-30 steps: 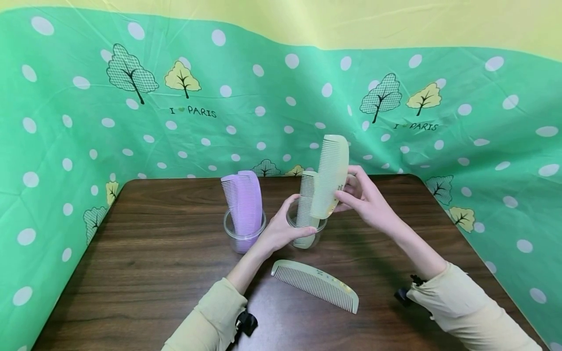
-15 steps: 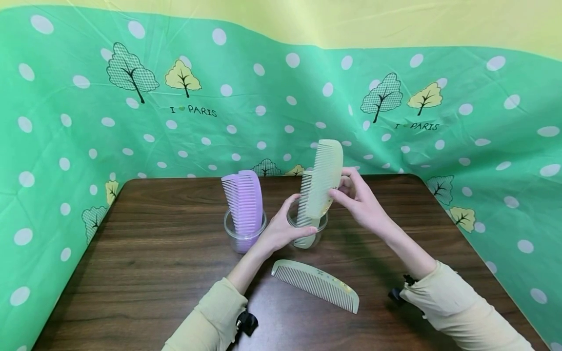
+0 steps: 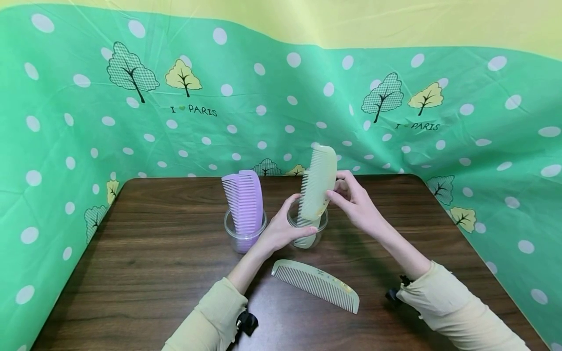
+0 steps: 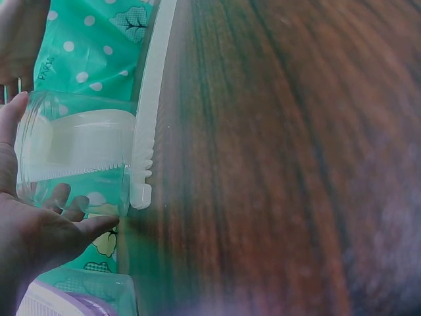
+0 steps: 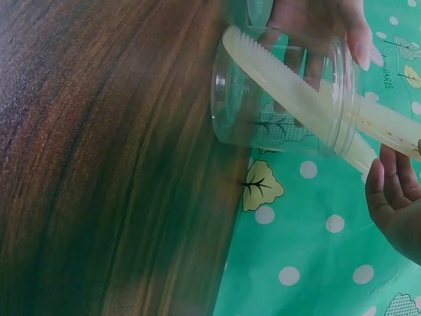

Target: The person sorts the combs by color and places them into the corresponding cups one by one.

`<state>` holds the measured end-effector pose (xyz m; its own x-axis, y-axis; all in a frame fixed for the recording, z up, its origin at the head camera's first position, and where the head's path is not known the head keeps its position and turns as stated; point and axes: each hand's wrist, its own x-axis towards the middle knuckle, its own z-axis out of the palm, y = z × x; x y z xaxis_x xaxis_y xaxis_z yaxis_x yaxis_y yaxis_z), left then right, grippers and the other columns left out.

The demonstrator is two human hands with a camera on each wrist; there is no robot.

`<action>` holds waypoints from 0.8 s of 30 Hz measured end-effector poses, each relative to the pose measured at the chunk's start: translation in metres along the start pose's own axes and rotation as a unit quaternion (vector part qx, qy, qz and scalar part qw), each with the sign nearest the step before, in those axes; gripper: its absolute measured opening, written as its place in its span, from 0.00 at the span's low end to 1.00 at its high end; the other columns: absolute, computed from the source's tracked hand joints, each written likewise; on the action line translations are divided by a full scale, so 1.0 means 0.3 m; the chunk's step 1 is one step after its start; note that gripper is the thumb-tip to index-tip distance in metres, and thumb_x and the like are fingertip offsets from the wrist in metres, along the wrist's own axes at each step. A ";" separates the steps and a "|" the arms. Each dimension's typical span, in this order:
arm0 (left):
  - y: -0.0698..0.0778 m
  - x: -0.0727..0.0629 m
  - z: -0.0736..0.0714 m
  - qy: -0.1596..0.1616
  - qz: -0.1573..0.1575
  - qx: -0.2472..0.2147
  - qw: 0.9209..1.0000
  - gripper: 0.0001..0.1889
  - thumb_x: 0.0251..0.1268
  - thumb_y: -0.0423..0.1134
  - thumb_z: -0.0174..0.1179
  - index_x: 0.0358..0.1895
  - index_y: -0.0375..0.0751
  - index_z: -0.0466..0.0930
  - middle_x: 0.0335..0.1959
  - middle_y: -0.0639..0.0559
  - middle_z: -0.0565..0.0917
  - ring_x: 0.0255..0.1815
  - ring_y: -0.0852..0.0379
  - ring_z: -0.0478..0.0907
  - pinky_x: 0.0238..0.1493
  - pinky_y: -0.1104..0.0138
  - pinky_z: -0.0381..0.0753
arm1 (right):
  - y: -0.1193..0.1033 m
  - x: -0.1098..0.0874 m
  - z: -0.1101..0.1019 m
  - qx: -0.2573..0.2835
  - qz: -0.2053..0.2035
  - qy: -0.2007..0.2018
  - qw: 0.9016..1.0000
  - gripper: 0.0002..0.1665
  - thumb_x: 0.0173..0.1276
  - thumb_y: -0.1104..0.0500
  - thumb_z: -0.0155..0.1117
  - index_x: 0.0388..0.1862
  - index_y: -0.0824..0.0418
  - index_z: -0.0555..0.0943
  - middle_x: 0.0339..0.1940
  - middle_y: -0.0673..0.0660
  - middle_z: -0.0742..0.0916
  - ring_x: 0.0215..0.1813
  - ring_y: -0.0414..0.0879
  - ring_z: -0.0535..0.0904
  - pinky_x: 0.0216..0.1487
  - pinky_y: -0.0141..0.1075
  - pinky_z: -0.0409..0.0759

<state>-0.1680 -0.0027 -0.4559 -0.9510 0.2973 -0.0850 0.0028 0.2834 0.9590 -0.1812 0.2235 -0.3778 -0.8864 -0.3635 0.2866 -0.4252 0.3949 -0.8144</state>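
My left hand [image 3: 283, 228] grips a clear jar [image 5: 230, 124] around its side near the rim, with thumb and fingers on opposite sides. One pale green comb [image 5: 283, 82] leans inside this jar, its top sticking out. Between thumb and fingers, my right hand [image 3: 360, 207] pinches a second pale green comb [image 3: 324, 178] by its printed spine. That comb stands nearly upright, and its lower end overlaps the jar's mouth in the head and right wrist views. A third pale green comb [image 3: 316, 285] lies flat in front of the jar, teeth toward me.
To the left stands another clear jar [image 3: 232, 240] holding purple combs [image 3: 251, 204], close beside my left forearm. Everything rests on a dark wooden table [image 3: 153, 273]. A green dotted cloth [image 3: 272, 83] hangs behind the table and along its sides.
My right hand has moved left and slightly down with the pale green comb, bringing it over the jar's mouth. My left hand and the jar have stayed in place.
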 end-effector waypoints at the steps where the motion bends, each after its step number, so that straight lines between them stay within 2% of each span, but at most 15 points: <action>1: 0.000 0.000 0.000 0.000 0.000 -0.001 1.000 0.51 0.48 0.58 0.80 0.75 0.79 0.56 0.79 0.56 0.65 0.79 0.49 0.62 0.77 0.44 0.62 | 0.002 0.000 0.000 -0.007 0.002 0.000 1.000 0.22 0.79 0.61 0.59 0.67 0.56 0.68 0.40 0.63 0.86 0.40 0.42 0.83 0.45 0.30 0.83; 7: 0.002 0.000 -0.001 -0.001 0.000 -0.002 1.000 0.51 0.48 0.58 0.80 0.75 0.80 0.56 0.79 0.57 0.65 0.78 0.49 0.63 0.76 0.44 0.63 | 0.021 0.004 0.007 -0.033 0.004 0.001 0.999 0.21 0.79 0.60 0.60 0.66 0.56 0.69 0.39 0.62 0.86 0.39 0.42 0.82 0.44 0.31 0.80; 14: 0.000 -0.002 -0.002 -0.002 0.002 -0.003 1.000 0.51 0.49 0.58 0.79 0.75 0.81 0.56 0.80 0.59 0.64 0.79 0.50 0.62 0.76 0.44 0.63 | 0.050 0.007 0.019 -0.049 0.008 0.004 0.999 0.20 0.78 0.60 0.62 0.65 0.55 0.71 0.41 0.60 0.86 0.43 0.57 0.83 0.42 0.35 0.78; 20: -0.004 -0.001 0.000 -0.001 0.007 -0.006 1.000 0.50 0.49 0.58 0.79 0.74 0.82 0.56 0.79 0.59 0.65 0.78 0.47 0.65 0.75 0.44 0.64 | 0.069 0.010 0.033 -0.070 0.022 0.015 0.997 0.19 0.77 0.57 0.64 0.63 0.54 0.73 0.40 0.57 0.84 0.41 0.46 0.80 0.41 0.35 0.78; 24: 0.000 -0.001 -0.002 -0.002 0.011 -0.010 1.000 0.50 0.48 0.57 0.80 0.73 0.82 0.57 0.78 0.59 0.66 0.75 0.46 0.68 0.74 0.45 0.66 | 0.081 0.012 0.039 -0.078 0.022 0.019 0.997 0.19 0.76 0.58 0.65 0.63 0.54 0.74 0.39 0.57 0.85 0.40 0.44 0.79 0.40 0.35 0.78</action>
<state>-0.1679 -0.0032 -0.4556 -0.9496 0.3067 -0.0652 0.0170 0.2580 0.9660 -0.1926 0.2221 -0.4026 -0.9099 -0.3121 0.2733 -0.4063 0.5370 -0.7393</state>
